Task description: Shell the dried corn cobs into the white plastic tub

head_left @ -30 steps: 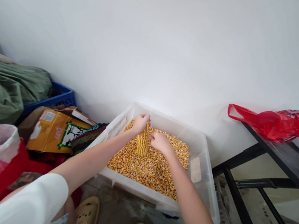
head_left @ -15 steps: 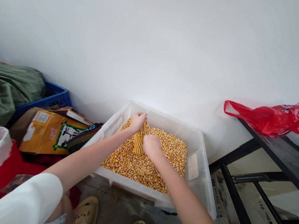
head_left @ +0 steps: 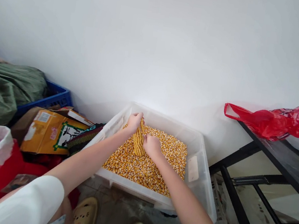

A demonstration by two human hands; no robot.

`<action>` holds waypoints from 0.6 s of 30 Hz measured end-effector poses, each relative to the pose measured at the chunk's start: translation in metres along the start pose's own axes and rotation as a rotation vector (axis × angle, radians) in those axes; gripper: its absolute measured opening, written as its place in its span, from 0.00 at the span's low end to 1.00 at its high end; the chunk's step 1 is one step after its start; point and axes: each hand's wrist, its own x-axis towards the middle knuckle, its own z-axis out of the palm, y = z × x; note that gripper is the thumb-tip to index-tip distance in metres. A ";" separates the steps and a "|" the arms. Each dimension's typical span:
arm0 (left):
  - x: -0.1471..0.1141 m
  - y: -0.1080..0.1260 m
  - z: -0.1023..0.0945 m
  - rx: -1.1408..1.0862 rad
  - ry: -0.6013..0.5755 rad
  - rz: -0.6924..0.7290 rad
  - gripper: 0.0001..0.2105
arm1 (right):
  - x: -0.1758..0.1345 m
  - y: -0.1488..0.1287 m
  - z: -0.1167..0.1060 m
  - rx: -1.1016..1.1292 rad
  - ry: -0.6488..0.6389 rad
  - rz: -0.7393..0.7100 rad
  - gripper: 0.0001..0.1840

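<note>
Seen from the wearer's head: the left hand point(head_left: 134, 122) is closed around the far end of a golden-yellow, tapering ear of dried corn point(head_left: 139, 145), fingers wrapped over its tip. The right hand point(head_left: 151, 145) is curled, its fingertips drawn in against the ear's right side; whether they pinch anything there, I cannot tell.

The ear is inside a translucent, rectangular plastic tub point(head_left: 205, 189), over a bed of loose, glossy yellow-and-whitish corn kernels point(head_left: 140, 173). Its long axis runs away from the wearer, leaning slightly left at the far end; the thicker end points back toward the wearer. Rows of bumpy kernels line its surface. Whether its thick end touches the bed is unclear. Behind the tub stands a smooth white wall point(head_left: 160, 45).
</note>
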 end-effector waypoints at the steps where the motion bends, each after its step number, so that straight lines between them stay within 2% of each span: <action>1: 0.001 0.000 -0.001 -0.013 -0.001 -0.004 0.09 | 0.001 0.001 0.004 0.017 0.009 0.001 0.22; 11: 0.013 -0.011 -0.013 -0.103 0.036 -0.096 0.11 | 0.000 0.003 0.050 0.271 0.084 -0.020 0.21; 14: 0.014 -0.011 -0.015 -0.105 0.020 -0.097 0.11 | 0.004 0.004 0.047 0.315 0.091 -0.019 0.22; 18: 0.014 -0.010 -0.016 -0.059 0.008 -0.105 0.11 | 0.012 0.009 0.026 0.265 0.073 -0.006 0.22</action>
